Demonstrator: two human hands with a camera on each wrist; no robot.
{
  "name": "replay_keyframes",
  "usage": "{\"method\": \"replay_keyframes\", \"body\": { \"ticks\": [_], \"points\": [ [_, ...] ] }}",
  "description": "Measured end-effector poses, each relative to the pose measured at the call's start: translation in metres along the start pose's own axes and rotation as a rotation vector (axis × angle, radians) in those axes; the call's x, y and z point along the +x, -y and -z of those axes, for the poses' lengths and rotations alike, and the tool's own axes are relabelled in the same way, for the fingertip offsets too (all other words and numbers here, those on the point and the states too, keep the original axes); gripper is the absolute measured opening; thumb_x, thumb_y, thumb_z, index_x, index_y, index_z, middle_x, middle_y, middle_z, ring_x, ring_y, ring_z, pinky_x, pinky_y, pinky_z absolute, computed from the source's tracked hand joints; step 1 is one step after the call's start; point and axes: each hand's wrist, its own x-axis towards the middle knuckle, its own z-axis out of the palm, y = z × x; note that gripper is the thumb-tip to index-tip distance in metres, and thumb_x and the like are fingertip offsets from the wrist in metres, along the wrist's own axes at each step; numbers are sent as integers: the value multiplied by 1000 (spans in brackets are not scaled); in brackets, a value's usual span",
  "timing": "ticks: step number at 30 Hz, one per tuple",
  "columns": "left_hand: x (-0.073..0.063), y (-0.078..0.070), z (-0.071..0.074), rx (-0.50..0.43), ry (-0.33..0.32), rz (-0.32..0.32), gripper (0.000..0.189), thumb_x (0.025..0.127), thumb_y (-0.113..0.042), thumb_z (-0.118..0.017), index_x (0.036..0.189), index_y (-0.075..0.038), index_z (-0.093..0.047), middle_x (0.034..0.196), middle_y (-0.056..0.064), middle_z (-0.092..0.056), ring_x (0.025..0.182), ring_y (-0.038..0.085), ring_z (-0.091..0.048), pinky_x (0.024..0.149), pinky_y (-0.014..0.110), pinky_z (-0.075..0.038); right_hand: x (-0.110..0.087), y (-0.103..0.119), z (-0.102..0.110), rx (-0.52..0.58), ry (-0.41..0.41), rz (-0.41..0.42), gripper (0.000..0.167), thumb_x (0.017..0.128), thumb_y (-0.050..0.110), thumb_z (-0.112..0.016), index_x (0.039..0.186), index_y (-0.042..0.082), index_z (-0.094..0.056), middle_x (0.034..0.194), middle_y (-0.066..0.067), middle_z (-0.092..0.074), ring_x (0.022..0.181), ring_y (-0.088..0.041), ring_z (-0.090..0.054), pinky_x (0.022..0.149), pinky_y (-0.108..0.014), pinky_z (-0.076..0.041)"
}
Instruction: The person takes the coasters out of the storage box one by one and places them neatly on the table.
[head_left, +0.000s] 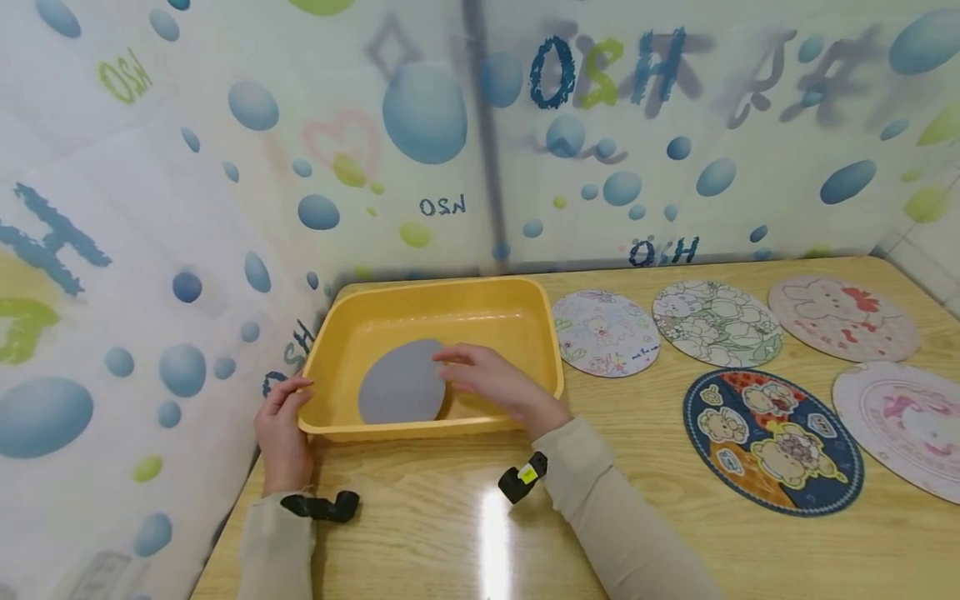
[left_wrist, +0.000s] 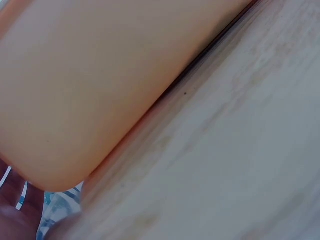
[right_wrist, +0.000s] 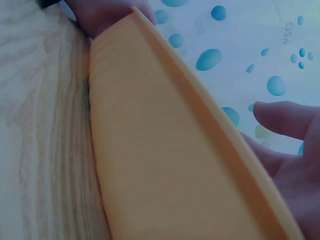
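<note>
A yellow plastic tray (head_left: 420, 431) with raised walls stands at the left of the table. My left hand (head_left: 285, 429) grips its front left corner, fingers at the rim; the left wrist view shows some of those fingers beside the tray wall (left_wrist: 90, 90). Inside lies a plain grey round mat (head_left: 401, 383), its right edge appearing slightly raised. My right hand (head_left: 491, 379) reaches over the tray's front wall, its fingertips at the mat's right edge; whether they touch is unclear. In the right wrist view, the thumb (right_wrist: 285, 119) is extended and apart from the fingers.
Several round printed mats lie to the right: a pale doodle one (head_left: 606, 333), a green-patterned one (head_left: 716, 323), a pink one (head_left: 843, 318), a dark blue bear one (head_left: 772, 442) and a white-pink one (head_left: 911, 425). A bubble-print curtain (head_left: 570, 200) hangs behind the wooden table (head_left: 420, 517).
</note>
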Motion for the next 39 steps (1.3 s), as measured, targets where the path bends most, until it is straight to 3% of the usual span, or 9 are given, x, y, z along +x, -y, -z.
{"method": "replay_keyframes", "body": {
  "ticks": [11,17,24,29,39],
  "points": [
    [-1,-1,2,-8,9,20,18,84,-6,-56,99,4,-61,117,8,-52,109,18,-44,76,16,-46,-1,0,-6,120,-53,-4,45,91,18,-51,131,3,-38,132,-14,-41,114,-22,-45,93,-39,-39],
    [-1,-2,2,-8,6,16,18,85,-6,-56,99,5,-61,116,8,-52,107,18,-44,76,15,-46,-1,-3,-6,156,-38,-18,55,89,21,-52,135,0,-31,127,-17,-46,111,-25,-49,94,-43,-37],
    [-1,0,0,-8,-1,-1,15,84,-4,-55,95,5,-61,114,8,-53,106,18,-45,76,15,-46,-2,-6,-8,-15,35,-38,48,91,22,-50,131,-1,-39,124,-13,-49,106,-26,-52,90,-40,-41],
    [-1,1,1,-12,1,-7,16,84,-5,-56,96,5,-61,115,9,-53,108,19,-45,77,16,-46,-6,-7,-10,-134,115,-62,48,91,30,-49,132,7,-42,130,-7,-46,105,-21,-53,89,-36,-42],
    [-1,1,1,-33,7,-11,14,84,-3,-56,94,4,-62,116,10,-53,109,18,-45,78,16,-46,-6,-9,-15,-445,225,15,46,90,39,-47,129,15,-48,127,9,-48,119,-8,-39,97,-27,-33]
  ]
}}
